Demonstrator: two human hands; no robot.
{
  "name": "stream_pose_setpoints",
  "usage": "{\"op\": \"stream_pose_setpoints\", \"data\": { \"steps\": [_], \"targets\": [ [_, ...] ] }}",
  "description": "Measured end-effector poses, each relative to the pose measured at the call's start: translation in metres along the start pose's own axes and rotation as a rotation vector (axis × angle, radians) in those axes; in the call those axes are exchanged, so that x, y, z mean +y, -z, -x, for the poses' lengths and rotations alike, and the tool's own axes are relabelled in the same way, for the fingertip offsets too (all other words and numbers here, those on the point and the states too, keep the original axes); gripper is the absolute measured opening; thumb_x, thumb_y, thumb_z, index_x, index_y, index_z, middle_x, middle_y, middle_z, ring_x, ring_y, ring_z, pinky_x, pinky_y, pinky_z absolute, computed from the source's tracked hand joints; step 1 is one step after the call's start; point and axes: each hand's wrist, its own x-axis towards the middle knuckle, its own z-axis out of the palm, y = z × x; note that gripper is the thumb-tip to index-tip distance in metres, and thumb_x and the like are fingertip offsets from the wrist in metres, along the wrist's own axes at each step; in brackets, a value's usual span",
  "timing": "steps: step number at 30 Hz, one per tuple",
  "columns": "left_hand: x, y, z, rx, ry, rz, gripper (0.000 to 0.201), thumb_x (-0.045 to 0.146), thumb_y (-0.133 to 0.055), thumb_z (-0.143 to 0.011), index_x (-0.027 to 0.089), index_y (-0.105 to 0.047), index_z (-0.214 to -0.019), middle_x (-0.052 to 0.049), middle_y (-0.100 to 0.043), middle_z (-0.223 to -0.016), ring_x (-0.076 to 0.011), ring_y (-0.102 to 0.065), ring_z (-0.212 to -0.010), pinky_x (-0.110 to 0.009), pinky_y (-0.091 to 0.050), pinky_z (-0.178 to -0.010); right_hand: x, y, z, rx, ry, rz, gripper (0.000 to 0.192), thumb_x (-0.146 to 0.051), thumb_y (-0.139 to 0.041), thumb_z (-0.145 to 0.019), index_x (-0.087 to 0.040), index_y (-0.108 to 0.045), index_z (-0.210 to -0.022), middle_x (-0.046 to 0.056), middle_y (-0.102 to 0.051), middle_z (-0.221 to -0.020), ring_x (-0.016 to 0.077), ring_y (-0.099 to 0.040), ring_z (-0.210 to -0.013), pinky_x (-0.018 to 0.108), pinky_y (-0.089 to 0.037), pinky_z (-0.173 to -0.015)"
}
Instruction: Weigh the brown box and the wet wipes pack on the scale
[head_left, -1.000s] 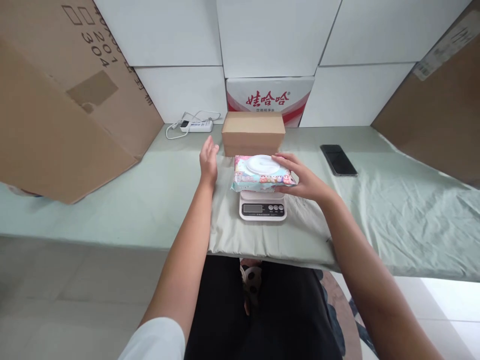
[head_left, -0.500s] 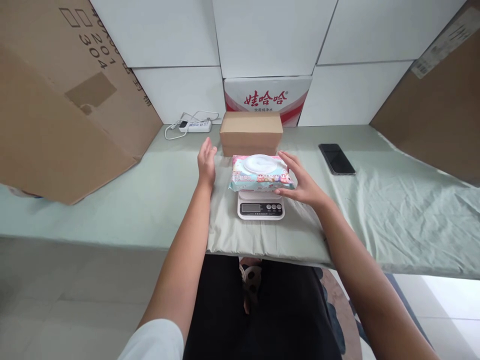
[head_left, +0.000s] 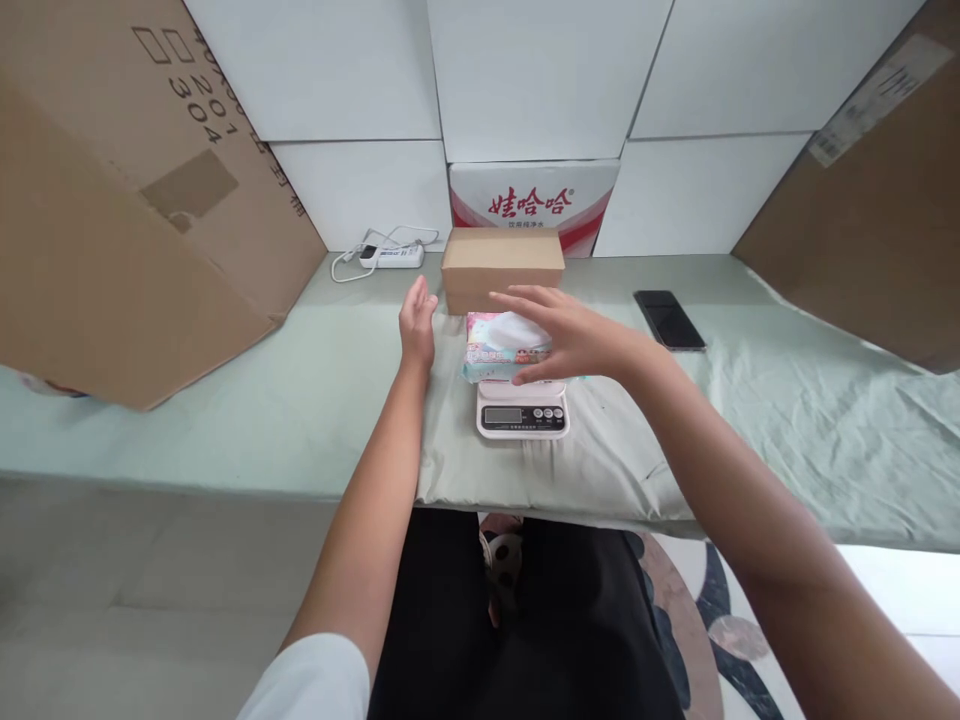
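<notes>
Wet-wipes pack point(head_left: 501, 352) sits on a small kitchen scale point(head_left: 523, 410), near the front edge of the table point(head_left: 247, 400), mid-width, on a folded cloth pad point(head_left: 600, 460). Pack's long axis runs left-right, parallel to the front edge; its right half is hidden by the right hand.

Right hand point(head_left: 571, 335) is over the pack's right end, fingers spread wide & flat, pointing left; thumb looks to be at the pack's front edge, but can't tell if it actually grips. Left hand point(head_left: 417, 325) is just left of the pack, apart from it, open, fingers straight, edge-on to the cloth, holding nothing. Right hand is the nearer one by far.

Behind the pack, toward the back edge: shut brown carton point(head_left: 502, 265), near the pack. Power strip w/ cable point(head_left: 390, 255) back-left, phone point(head_left: 669, 320) face-up to the right, well apart. Big cardboard boxes lean in at both ends. The carton stands close behind the pack.
</notes>
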Motion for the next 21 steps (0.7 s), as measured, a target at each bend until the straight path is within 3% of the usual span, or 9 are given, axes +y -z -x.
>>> {"op": "stream_pose_setpoints", "data": {
  "steps": [4, 8, 16, 21],
  "targets": [
    [0.000, -0.001, 0.000, -0.003, -0.002, 0.005, 0.077, 0.059, -0.069, -0.093, 0.022, -0.056, -0.159, -0.015, -0.044, -0.177, -0.0300, -0.038, -0.168, -0.044, -0.035, -0.136, -0.011, -0.005, -0.034, -0.164, -0.049, 0.131, 0.114, -0.062, -0.089, -0.077, -0.043, -0.032, -0.173, 0.012, -0.044, -0.173, 0.0463, -0.048, -0.150, 0.062, -0.044, -0.118],
    [-0.001, -0.001, -0.001, 0.001, 0.006, 0.019, 0.078, 0.061, -0.069, -0.093, 0.022, -0.056, -0.159, -0.015, -0.043, -0.178, -0.0306, -0.038, -0.168, -0.043, -0.034, -0.136, -0.022, -0.009, -0.044, -0.252, -0.132, 0.267, 0.115, -0.061, -0.086, -0.077, -0.038, -0.030, -0.175, 0.016, -0.058, -0.156, 0.0451, -0.061, -0.133, 0.052, -0.052, -0.103],
    [-0.003, -0.001, -0.005, -0.003, 0.008, 0.058, 0.078, 0.061, -0.071, -0.092, 0.023, -0.057, -0.158, -0.013, -0.043, -0.178, -0.0294, -0.037, -0.169, -0.041, -0.034, -0.136, -0.029, -0.003, -0.038, -0.246, -0.149, 0.347, 0.107, -0.046, -0.080, -0.081, -0.036, -0.030, -0.175, 0.017, -0.064, -0.146, 0.0410, -0.069, -0.117, 0.041, -0.050, -0.086],
    [-0.003, 0.000, -0.007, 0.008, 0.009, 0.064, 0.080, 0.060, -0.072, -0.091, 0.020, -0.056, -0.159, -0.015, -0.043, -0.178, -0.0305, -0.037, -0.168, -0.042, -0.034, -0.136, -0.026, 0.002, -0.029, -0.236, -0.217, 0.234, 0.107, -0.045, -0.081, -0.081, -0.037, -0.031, -0.175, 0.014, -0.064, -0.150, 0.0426, -0.068, -0.125, 0.046, -0.053, -0.096]
  ]
}}
